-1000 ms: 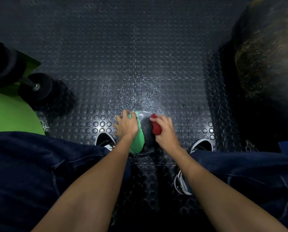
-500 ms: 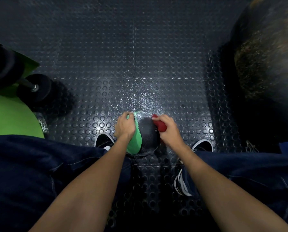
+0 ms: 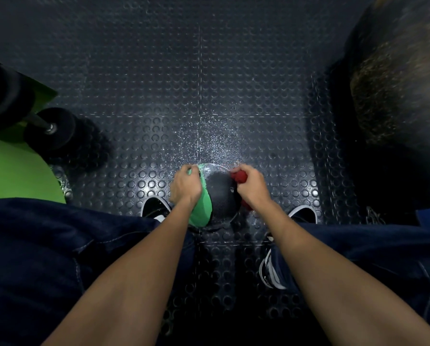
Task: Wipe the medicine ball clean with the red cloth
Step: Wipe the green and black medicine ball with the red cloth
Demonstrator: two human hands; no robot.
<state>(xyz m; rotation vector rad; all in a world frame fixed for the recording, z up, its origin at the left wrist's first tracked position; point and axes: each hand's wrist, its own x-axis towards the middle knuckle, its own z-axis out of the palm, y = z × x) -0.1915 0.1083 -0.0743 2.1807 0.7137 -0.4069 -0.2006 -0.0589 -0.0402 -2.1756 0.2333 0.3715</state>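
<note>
The medicine ball (image 3: 220,196), black with a green panel on its left side, sits on the studded floor between my feet. My left hand (image 3: 185,184) lies on the ball's green left side, fingers curved over its top edge. On the ball's right side my right hand (image 3: 252,187) grips the bunched red cloth (image 3: 239,176); the cloth shows above and below the fist and presses against the ball.
A black studded rubber floor (image 3: 209,96) has wet speckles just beyond the ball. A black dumbbell (image 3: 51,128) and a green surface (image 3: 11,168) lie at the left. A large dark speckled object (image 3: 399,78) fills the right. My shoes (image 3: 302,213) flank the ball.
My right hand with the red cloth has slid from the ball's top toward its right side, uncovering more black surface. My left hand has shifted slightly left on the green panel.
</note>
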